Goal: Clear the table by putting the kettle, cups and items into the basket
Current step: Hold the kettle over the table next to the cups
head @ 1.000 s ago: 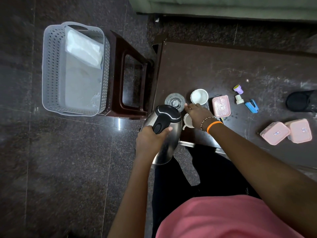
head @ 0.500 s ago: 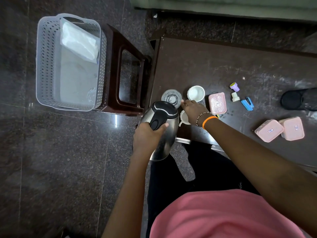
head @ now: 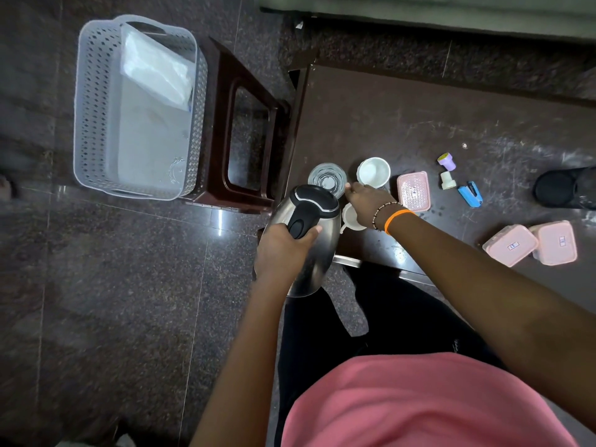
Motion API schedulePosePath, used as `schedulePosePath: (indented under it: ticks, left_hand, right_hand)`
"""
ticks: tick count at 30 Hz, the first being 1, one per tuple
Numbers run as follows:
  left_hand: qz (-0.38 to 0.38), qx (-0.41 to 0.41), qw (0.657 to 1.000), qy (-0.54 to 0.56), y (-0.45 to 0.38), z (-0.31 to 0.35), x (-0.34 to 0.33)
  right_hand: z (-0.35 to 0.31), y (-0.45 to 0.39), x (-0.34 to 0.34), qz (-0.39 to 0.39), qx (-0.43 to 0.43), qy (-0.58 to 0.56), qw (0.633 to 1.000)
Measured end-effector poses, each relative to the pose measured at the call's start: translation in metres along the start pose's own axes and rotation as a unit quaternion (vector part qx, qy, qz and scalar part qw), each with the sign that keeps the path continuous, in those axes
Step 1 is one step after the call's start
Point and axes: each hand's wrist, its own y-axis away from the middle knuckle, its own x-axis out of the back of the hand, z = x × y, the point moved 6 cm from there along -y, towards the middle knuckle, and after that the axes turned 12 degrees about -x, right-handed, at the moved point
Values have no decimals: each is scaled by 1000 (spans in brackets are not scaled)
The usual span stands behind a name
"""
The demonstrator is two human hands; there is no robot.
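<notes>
My left hand [head: 283, 253] grips the black handle of a steel kettle [head: 314, 250], held in the air at the table's near left corner. My right hand [head: 369, 204] rests over a white cup [head: 350, 219] on the dark table [head: 403, 124]; its fingertips point toward a clear glass [head: 327, 179]. Whether it grips the cup I cannot tell. A second white cup [head: 374, 171] stands just beyond. The grey perforated basket [head: 93, 124] sits on the floor to the left, with a white bag [head: 154, 69] inside.
A dark stool [head: 245, 130] stands between basket and table. On the table lie a pink box [head: 413, 191], two more pink boxes [head: 532, 243], a purple-capped item [head: 447, 161], a small white item [head: 447, 180], a blue stapler [head: 471, 194] and a black object [head: 562, 188] at the right edge.
The kettle stays gripped in my left hand near the table corner. My right hand remains over the white cup with little movement. The view has shifted slightly.
</notes>
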Motion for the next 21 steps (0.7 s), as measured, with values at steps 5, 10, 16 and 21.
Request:
schedulePosePath:
  ticks: [5,10,16,21]
  left_hand:
    - [-6,1,1000,2,-1,0,0]
    - [-11,6,1000,3,-3,-1,0]
    - [-18,13,1000,1,-2,-1,0]
    - [-18,11,1000,-3,-1,-2,0]
  right_hand:
    - [0,-4,1,2,-2,-27,1000]
    - [1,-6,0,-6,3,-30,1000]
    - [1,-8,-1,-11,0,-39,999]
    - [5,-11,-2,-21,-2,-51,999]
